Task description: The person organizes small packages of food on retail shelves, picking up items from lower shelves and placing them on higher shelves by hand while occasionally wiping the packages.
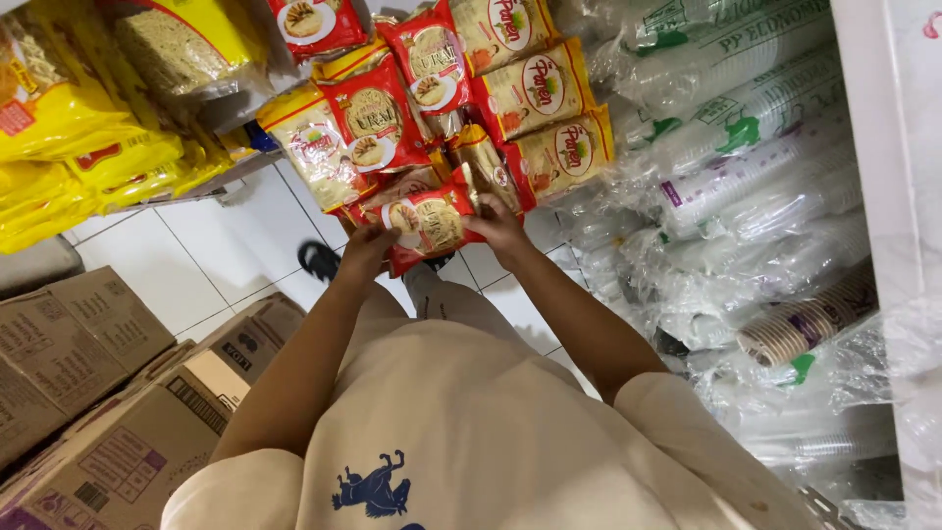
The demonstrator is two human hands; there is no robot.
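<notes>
Left hand (365, 245): closed on the left end of a red snack packet (428, 224), fingers curled over its edge, thumb side hidden beneath.
Right hand (498, 228): gripping the right end of the same red snack packet, fingers wrapped around the top corner.
Red snack packet: held flat between both hands, lengthwise from left hand to right, face up, touching the lower packets of the stack just beyond.
Beyond the hands: stacked snack packets (461, 93), red ones and yellow ones overlapping, leaning against each other; topmost rows cut off by the frame edge.
Left of the left hand, farther off: yellow noodle bags (88, 128) piled on a low shelf, well apart from the held packet.
Right of the right hand: sleeves of clear plastic cups (746, 147) lying on their sides in clear wrap, stacked in a heap; lower down, a sleeve of brown paper cups (800, 324) among them.
Below the hands: white tiled floor (196, 265), one dark sandal (319, 260) showing just beside the left wrist.
Near the left elbow: cardboard boxes (108, 393), closed, standing on the floor side by side.
Closest to the camera: beige shirt (471, 432) with a small dark blue animal figure printed on it.
</notes>
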